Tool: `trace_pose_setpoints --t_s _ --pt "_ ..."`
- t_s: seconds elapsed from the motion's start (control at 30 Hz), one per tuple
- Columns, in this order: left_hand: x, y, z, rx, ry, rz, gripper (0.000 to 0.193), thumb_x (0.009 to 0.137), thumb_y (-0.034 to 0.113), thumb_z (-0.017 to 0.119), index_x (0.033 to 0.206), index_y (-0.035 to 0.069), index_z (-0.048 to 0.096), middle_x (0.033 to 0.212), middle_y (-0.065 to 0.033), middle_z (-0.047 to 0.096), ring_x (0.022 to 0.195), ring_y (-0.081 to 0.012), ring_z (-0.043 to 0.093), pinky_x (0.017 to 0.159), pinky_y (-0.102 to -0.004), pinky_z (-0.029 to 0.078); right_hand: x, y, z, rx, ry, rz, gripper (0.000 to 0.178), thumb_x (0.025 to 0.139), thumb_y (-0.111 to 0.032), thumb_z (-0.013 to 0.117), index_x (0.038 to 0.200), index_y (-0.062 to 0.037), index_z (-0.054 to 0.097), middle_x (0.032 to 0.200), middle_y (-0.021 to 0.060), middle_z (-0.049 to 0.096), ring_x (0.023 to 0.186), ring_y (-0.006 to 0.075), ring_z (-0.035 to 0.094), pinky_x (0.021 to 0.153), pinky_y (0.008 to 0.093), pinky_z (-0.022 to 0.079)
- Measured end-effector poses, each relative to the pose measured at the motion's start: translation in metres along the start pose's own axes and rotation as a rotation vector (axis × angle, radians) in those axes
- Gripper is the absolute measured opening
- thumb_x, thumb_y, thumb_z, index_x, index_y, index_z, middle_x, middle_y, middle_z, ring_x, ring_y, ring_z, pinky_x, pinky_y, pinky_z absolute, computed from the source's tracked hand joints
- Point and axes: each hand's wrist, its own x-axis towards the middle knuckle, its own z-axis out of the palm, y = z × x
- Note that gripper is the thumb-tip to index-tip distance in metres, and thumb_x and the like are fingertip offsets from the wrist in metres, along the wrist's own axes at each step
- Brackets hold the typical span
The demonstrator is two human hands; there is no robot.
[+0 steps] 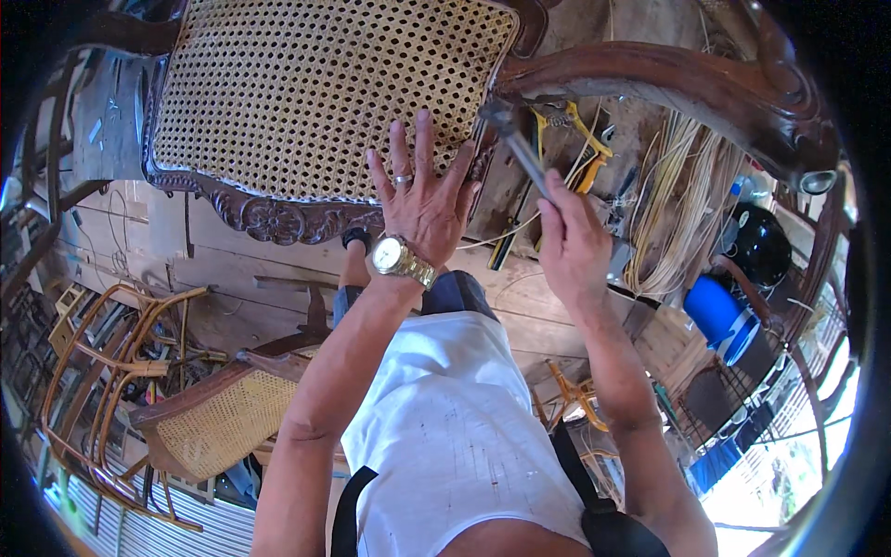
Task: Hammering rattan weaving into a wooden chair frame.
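In front of me lies a woven cane panel, set in a dark carved wooden chair frame. My left hand is spread flat at the panel's near right corner, fingers apart, the thumb along the frame edge. It wears a ring and a metal watch. My right hand is closed around the handle of a hammer. The hammer's head is beside the panel's right edge; whether it touches the frame I cannot tell. A curved wooden chair arm extends to the far right.
Yellow-handled tools and a bundle of pale cane strands lie on the wooden floor at right, near a glossy black rounded object and a blue container. A rattan frame and another caned chair piece stand at left.
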Motion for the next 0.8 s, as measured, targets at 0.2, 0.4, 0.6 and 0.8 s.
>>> trace_pose_setpoints --t_s 0.2,0.4,0.6,0.8 --pt "0.0 -0.001 0.0 0.015 -0.006 0.007 0.049 0.093 0.046 0.066 0.139 0.031 0.061 0.169 -0.0175 0.02 0.155 -0.0447 0.011 0.119 -0.0693 0.008 0.001 -0.001 -0.007 -0.086 -0.1 0.0 0.035 0.097 -0.016 0.067 0.132 -0.0165 0.063 0.091 0.0107 0.067 0.073 0.0287 0.07 0.061 0.0408 0.058" --pt "0.008 -0.002 -0.003 -0.089 0.056 0.01 0.044 0.095 0.047 0.065 0.136 0.031 0.064 0.168 -0.0176 0.022 0.155 -0.0456 0.012 0.119 -0.0687 0.011 -0.011 -0.009 -0.029 0.254 -0.114 0.367 0.031 0.101 -0.017 0.064 0.13 -0.0056 0.059 0.093 0.0087 0.068 0.074 0.0158 0.065 0.066 0.0297 0.053" --pt "0.023 -0.005 -0.002 -0.054 0.042 0.064 0.044 0.094 0.045 0.066 0.136 0.031 0.065 0.168 -0.0167 0.022 0.154 -0.0459 0.014 0.12 -0.0673 0.012 -0.06 0.019 -0.019 0.345 -0.05 0.446 0.028 0.101 -0.021 0.066 0.123 -0.0051 0.059 0.082 0.0019 0.057 0.073 0.0117 0.053 0.064 0.0297 0.047" --pt "0.015 0.0 -0.007 -0.01 0.034 0.057 0.041 0.093 0.041 0.068 0.131 0.027 0.068 0.167 -0.0168 0.024 0.153 -0.0471 0.016 0.12 -0.0664 0.013 -0.045 0.012 -0.018 0.202 -0.197 0.369 0.022 0.103 -0.018 0.061 0.119 -0.0035 0.058 0.083 0.011 0.062 0.07 0.023 0.06 0.063 0.0376 0.048"
